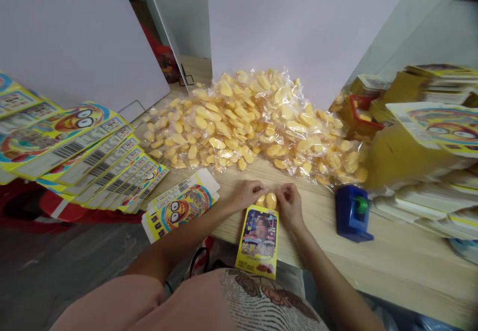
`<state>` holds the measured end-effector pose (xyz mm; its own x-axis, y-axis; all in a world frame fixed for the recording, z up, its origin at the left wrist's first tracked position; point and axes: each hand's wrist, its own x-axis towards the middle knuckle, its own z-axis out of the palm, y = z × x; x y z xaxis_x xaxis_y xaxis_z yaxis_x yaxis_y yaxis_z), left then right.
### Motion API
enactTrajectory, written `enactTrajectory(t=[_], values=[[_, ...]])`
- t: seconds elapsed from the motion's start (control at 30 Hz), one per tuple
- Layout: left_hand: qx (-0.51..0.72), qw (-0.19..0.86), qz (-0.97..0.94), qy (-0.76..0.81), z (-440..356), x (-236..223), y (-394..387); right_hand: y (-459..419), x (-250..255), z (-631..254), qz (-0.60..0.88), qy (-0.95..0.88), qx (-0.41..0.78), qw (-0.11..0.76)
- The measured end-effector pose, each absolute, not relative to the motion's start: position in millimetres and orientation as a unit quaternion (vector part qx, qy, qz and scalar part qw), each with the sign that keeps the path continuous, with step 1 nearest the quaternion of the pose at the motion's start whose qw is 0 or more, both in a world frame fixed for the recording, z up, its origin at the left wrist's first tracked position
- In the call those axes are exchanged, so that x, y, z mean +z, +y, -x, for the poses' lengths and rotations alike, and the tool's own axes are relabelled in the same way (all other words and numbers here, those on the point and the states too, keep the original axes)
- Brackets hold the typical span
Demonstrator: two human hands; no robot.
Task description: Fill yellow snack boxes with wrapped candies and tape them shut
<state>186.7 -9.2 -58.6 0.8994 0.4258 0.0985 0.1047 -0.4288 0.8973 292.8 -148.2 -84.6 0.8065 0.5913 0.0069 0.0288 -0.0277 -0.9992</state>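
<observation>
My left hand (244,195) and my right hand (289,202) meet over the light wooden table (317,216), their fingertips pinching two small yellow clear-wrapped sachets (271,200). Just below them, a yellow printed card packet (257,241) lies flat and juts over the table's near edge. Behind my hands spreads a large heap of similar yellow sachets (246,122). Left of my left forearm lies a flat, unfolded printed carton blank (182,205). Its yellow print shows a cartoon face.
Overlapping printed card strips with barcodes (85,154) fan out at the left, above a red object (37,204). A blue dispenser (353,213) stands right of my hands, beside stacked cards and yellow cartons (421,152). White boards (298,22) rise behind the table.
</observation>
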Motion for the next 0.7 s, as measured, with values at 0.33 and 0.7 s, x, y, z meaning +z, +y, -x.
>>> enactTrajectory(t=[0.33, 0.7], values=[[0.089, 0.271, -0.951, 0.116, -155.0, -51.5, -19.2, -170.9, -65.8, -294.4, 0.704, -0.516, 0.247, 0.421], [0.123, 0.343, -0.914, 0.177, -120.2, -47.5, -44.2, -189.6, -66.4, -275.2, 0.737, -0.544, 0.246, 0.316]])
